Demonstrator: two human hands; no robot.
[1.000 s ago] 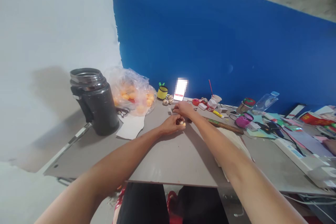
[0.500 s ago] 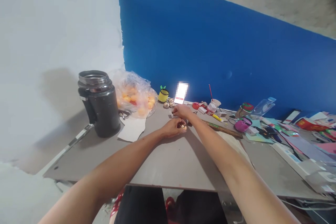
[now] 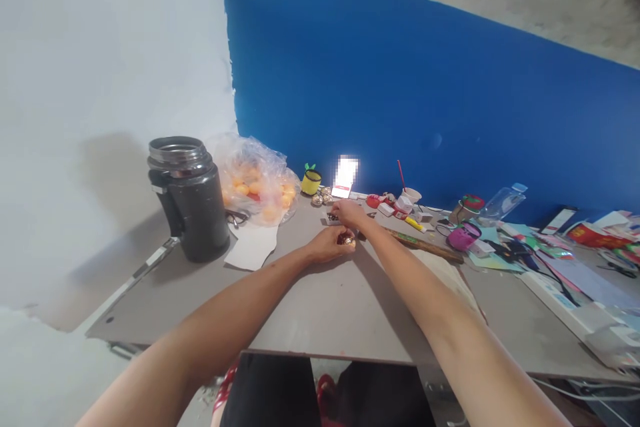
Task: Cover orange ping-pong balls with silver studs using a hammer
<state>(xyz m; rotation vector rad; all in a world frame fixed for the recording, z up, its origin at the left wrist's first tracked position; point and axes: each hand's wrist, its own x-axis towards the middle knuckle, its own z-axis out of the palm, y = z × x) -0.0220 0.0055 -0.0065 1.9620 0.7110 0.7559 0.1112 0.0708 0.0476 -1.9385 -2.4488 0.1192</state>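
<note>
My left hand [image 3: 330,244] is closed around a shiny gold ball [image 3: 346,240] on the grey desk [image 3: 320,307]. Just beyond it, my right hand [image 3: 347,212] reaches over a small clear container [image 3: 331,217] with dark bits in it. Its fingertips are at the container, and whether they pinch anything is too small to tell. Several more gold balls [image 3: 323,197] lie behind the hands, beside a yellow pot [image 3: 311,181] with green leaves. A lit phone [image 3: 344,179] leans against the blue wall.
A large dark flask [image 3: 197,207] and a bag of orange fruit [image 3: 257,183] stand at the left, near white paper [image 3: 253,245]. On the right are a wooden stick [image 3: 425,245], a pink pot [image 3: 463,235], a plastic bottle [image 3: 503,203] and a power strip [image 3: 560,300].
My right hand has shifted slightly right, showing more of the clear container and its dark contents. My left hand stays on the gold ball.
</note>
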